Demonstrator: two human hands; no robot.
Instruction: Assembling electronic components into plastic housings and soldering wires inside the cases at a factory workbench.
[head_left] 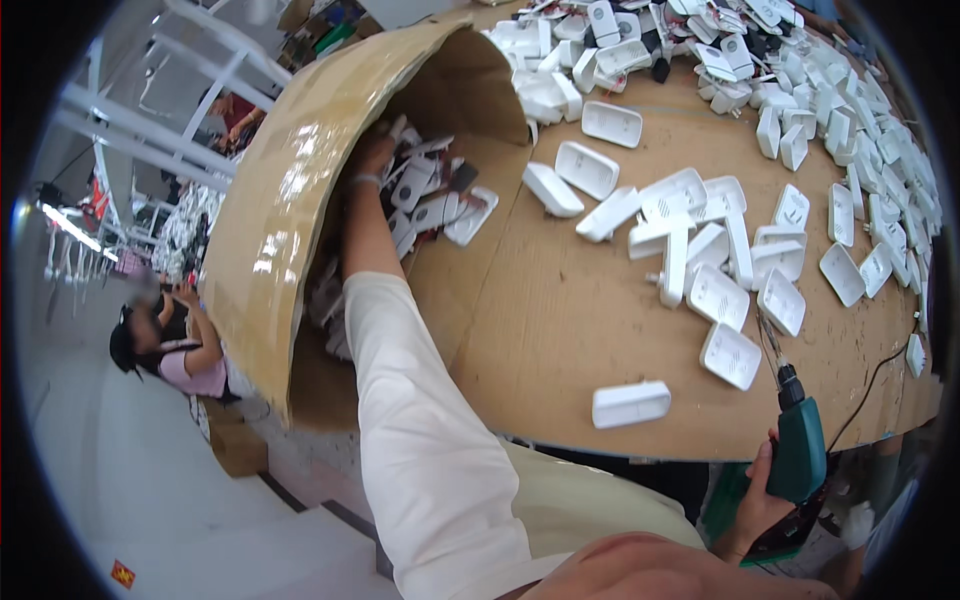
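My left arm, in a white sleeve, reaches into a curved cardboard bin [285,200] at the left of the table. Deep inside it, my left hand [376,152] is at the far end of a heap of white plastic device parts [415,185] with dark pieces and wires among them. Its fingers are shadowed and partly hidden, so I cannot tell what they hold. At the table's near right edge, my right hand [762,508] is closed around the handle of a green electric screwdriver [800,440]. The tool's long bit points up toward the loose white plastic housings [780,302].
Many white housings [840,110] are heaped at the far right. A single housing [631,404] lies near the front edge of the cardboard-covered table [540,330]. A black cord [868,395] runs along the right. A person in a pink top [195,365] is beyond the bin.
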